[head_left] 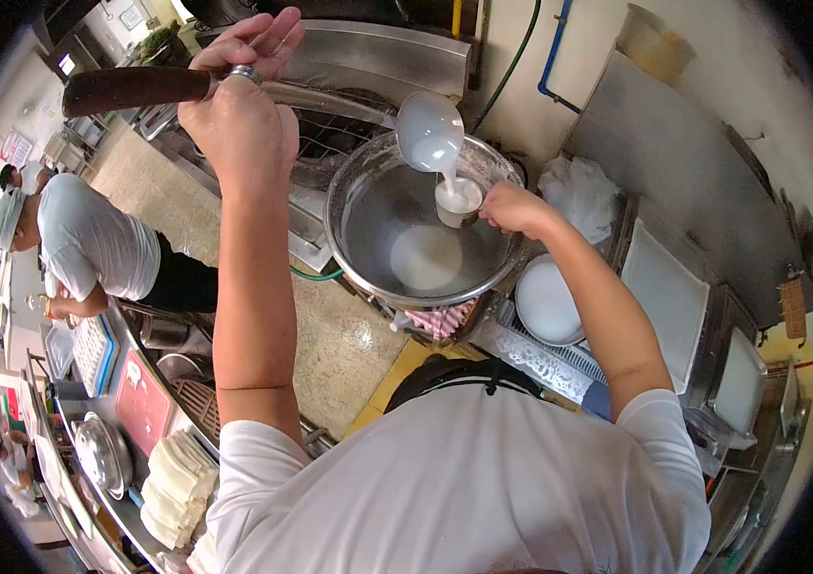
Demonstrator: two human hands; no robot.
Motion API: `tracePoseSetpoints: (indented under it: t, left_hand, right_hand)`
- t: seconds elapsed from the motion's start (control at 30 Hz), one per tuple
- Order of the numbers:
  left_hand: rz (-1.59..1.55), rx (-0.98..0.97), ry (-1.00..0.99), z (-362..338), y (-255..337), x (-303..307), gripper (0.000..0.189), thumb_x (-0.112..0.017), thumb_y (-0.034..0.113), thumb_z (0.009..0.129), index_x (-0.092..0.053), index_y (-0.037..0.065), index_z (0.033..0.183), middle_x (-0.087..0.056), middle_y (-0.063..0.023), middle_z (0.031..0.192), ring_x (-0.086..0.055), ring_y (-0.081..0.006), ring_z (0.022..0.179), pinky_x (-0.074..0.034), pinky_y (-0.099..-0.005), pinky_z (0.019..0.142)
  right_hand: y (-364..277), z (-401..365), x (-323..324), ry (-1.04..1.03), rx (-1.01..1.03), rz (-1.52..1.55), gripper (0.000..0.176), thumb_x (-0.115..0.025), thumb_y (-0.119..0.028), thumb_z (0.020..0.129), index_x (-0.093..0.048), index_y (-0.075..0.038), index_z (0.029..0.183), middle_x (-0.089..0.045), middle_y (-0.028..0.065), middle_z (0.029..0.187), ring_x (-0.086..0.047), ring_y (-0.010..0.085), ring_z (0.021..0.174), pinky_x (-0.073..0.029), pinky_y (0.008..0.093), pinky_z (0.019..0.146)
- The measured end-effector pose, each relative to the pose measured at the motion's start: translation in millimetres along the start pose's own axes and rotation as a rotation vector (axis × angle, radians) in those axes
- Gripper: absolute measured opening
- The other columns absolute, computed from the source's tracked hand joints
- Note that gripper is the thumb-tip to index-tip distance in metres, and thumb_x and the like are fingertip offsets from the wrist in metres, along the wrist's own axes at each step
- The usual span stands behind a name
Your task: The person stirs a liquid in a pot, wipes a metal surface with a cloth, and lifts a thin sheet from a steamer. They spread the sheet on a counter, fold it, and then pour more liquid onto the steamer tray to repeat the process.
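Observation:
My left hand grips a ladle by its long handle, brown at the near end, with some fingers stretched upward. The tilted ladle bowl spills a white, milky liquid in a thin stream. That stream falls into a small metal measuring cup, which my right hand holds by its handle. Beneath both stands a large metal basin with a pool of the white liquid at its bottom. The cup is over the basin, apart from its floor.
A white round container stands right of the basin, near a crumpled plastic bag. A stove grate lies behind. At left, a co-worker bends over a counter holding a red board, folded cloths and a lidded metal pot.

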State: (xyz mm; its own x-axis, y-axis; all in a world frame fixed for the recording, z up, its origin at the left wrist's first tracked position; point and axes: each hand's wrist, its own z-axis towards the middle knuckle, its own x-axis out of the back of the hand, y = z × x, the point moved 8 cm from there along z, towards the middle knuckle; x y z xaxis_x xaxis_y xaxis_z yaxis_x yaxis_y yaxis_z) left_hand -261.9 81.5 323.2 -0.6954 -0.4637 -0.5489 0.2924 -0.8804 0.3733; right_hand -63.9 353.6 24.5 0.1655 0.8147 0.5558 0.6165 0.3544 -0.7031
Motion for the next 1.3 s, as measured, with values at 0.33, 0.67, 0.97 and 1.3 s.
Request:
tracePoseSetpoints:
  t: [0.33,0.67,0.97,1.3]
  left_hand:
    - [0.116,-0.054,0.113,-14.1,-4.4,26.9,0.028,-0.033,-0.023,0.077,-0.051,-0.005,0.089,-0.066,-0.0285,0.103,-0.071,-0.0435,0.101,-0.059,-0.0557,0.098]
    - [0.613,0.194,0.173,-136.3,-87.0,114.6,0.025,-0.046,-0.020,0.075,-0.060,0.000,0.080,-0.073,-0.0160,0.101,-0.069,-0.0252,0.102,-0.052,-0.0376,0.097]
    - [0.702,0.419,0.249,-195.5,-119.1,151.4,0.024,-0.052,-0.018,0.081,-0.065,0.000,0.091,-0.072,-0.0136,0.106,-0.067,-0.0230,0.104,-0.050,-0.0335,0.096]
    - [0.937,0.412,0.221,-193.3,-91.0,189.5,0.057,-0.073,-0.001,0.088,-0.043,-0.001,0.137,-0.058,-0.0147,0.136,-0.055,-0.0256,0.126,-0.040,-0.0391,0.109]
  right_hand:
    - [-13.1,-17.3,-4.1,0.004,0.015,-0.001,0.018,-0.062,-0.010,0.092,-0.066,0.000,0.077,-0.057,0.0031,0.065,-0.049,0.0138,0.056,-0.040,0.0334,0.050]
    - [5.5,-24.1,-3.7,0.082,0.069,-0.007,0.023,-0.069,-0.012,0.089,-0.066,0.007,0.076,-0.061,0.0170,0.064,-0.057,0.0243,0.060,-0.045,0.0437,0.058]
    - [2.5,-49.1,1.2,0.161,0.133,-0.054,0.024,-0.068,-0.014,0.090,-0.065,0.005,0.075,-0.057,0.0158,0.062,-0.053,0.0235,0.059,-0.044,0.0439,0.059]
    - [-1.1,-89.3,17.9,0.087,0.063,0.146,0.023,-0.066,-0.012,0.095,-0.062,-0.002,0.074,-0.056,-0.0005,0.068,-0.050,0.0105,0.064,-0.042,0.0296,0.059]
